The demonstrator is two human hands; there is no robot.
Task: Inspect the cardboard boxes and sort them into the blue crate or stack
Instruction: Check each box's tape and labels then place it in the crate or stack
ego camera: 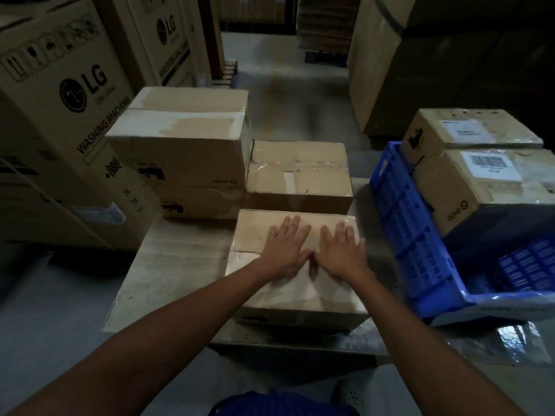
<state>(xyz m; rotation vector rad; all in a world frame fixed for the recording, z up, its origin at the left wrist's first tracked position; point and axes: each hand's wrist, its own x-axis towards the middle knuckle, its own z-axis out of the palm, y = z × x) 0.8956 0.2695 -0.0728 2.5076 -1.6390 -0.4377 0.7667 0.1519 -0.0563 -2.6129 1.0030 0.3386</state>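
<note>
Overall: dim indoor light, brownish and muted, with little contrast.
Brightest: the top of the near box [285, 295] and the tall stack [180, 121] to its left, softly lit from above.
Darkest: the big cartons [450, 70] at upper right, almost black, and the bottom edge.
Glare: white glints on the plastic sheet [513, 337] at lower right.
Shadows: a soft dark band under the near box's front.
Blur: left hand [285, 250] and right hand [339, 253] smeared at the fingers; aisle floor [294, 94] streaky; labels on the crated boxes [468, 187] unreadable.
Distortion: wide-angle bowing; the washing-machine cartons [60, 115] lean at the left edge and the blue crate [405, 229] wall curves.
</note>
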